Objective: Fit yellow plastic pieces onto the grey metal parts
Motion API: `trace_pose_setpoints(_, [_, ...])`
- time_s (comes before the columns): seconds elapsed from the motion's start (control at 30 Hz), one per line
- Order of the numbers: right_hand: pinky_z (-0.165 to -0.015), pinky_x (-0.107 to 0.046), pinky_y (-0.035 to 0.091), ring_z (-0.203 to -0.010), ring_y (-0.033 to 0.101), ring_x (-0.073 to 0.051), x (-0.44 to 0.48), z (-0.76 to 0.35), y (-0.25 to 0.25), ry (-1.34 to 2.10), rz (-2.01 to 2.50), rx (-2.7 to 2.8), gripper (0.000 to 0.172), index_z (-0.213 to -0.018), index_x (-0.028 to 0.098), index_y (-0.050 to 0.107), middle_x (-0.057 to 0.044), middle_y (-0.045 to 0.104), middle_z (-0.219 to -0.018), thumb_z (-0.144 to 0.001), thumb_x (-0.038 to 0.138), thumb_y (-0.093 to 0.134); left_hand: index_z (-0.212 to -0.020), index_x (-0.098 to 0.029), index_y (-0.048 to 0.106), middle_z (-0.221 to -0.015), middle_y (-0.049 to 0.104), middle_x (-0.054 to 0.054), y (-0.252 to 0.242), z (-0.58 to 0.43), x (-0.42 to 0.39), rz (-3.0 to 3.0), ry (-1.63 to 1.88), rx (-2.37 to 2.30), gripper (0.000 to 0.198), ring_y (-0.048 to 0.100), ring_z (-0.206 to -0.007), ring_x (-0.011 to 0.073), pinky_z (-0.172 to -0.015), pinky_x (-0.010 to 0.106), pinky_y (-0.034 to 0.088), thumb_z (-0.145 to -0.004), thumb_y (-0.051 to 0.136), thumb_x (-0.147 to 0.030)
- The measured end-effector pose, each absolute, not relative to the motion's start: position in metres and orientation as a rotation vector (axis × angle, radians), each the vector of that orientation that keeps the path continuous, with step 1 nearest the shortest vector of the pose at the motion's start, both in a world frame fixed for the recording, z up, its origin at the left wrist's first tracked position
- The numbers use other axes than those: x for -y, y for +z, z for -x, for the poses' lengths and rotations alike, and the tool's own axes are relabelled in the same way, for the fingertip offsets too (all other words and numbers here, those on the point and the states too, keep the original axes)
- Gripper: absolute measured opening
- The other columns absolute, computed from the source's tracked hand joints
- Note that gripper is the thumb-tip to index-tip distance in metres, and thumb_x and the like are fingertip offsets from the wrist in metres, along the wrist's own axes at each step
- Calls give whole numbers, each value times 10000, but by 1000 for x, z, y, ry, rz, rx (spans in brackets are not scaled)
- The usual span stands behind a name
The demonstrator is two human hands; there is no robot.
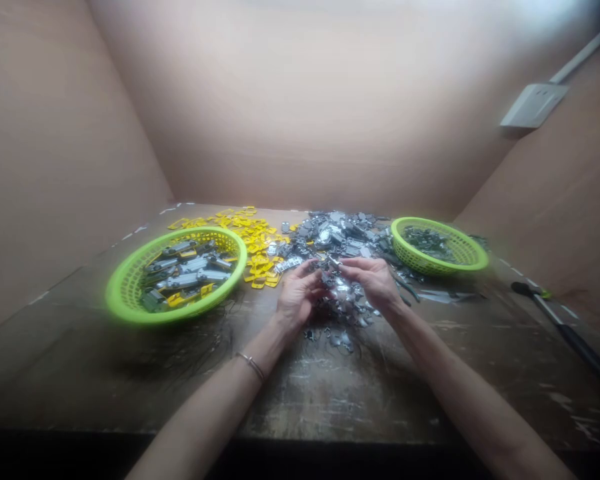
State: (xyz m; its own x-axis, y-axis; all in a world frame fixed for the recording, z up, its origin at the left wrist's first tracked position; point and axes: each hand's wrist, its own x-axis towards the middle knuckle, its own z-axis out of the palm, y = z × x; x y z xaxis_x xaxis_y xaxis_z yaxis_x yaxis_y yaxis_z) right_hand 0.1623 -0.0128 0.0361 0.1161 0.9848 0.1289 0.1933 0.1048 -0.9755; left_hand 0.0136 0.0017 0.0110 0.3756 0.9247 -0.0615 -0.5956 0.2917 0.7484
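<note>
My left hand [299,293], with a metal bangle [251,365] on its wrist, is closed with the fingertips curled together round a small dark grey part, mostly hidden. Facing it, my right hand [375,280] pinches a small silver piece [334,261] between thumb and forefinger. The two sets of fingertips nearly meet over a heap of small metal pieces [345,340]. Just behind them lies a larger pile of grey parts [330,230], and to its left are many scattered yellow pieces [260,247].
A green basket [125,310] of grey and yellow parts stands on the left. Another green basket [450,267] holds small dark pieces on the right. Pliers [405,287] lie beside my right hand. A black-handled tool [580,347] rests at the table's right edge. A white socket [535,105] is on the wall.
</note>
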Motion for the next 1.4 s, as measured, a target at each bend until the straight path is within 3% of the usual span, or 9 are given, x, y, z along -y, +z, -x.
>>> trace_pose_setpoints(0.27, [-445,-220,344,-434,444,-68,27,-147,43,1118,1280,1177,287,-746,98,648,-23,592,-545,-529,287,647,-929,-162,475,-692,574,24,10,-15,-4,-698,1089,-595,369,553,-528,123,-485,266,449,-589,615,-179])
trace_pose_setpoints(1.0, [-678,-285,429,-721,545,-149,24,-149,29,913,1107,1506,155,-731,168,662,-52,621,-776,-587,208,621,-922,-148,504,-738,559,28,7,-14,-3,-723,1110,-589,346,540,-576,113,-505,262,458,-591,607,-149])
trace_pose_setpoints(1.4, [-659,-274,431,-732,534,-143,25,-150,25,719,1134,1703,93,-678,181,656,-40,583,-810,-607,224,613,-936,-143,527,-773,586,49,8,-15,-4,-756,1053,-622,368,557,-596,120,-503,245,453,-578,611,-125])
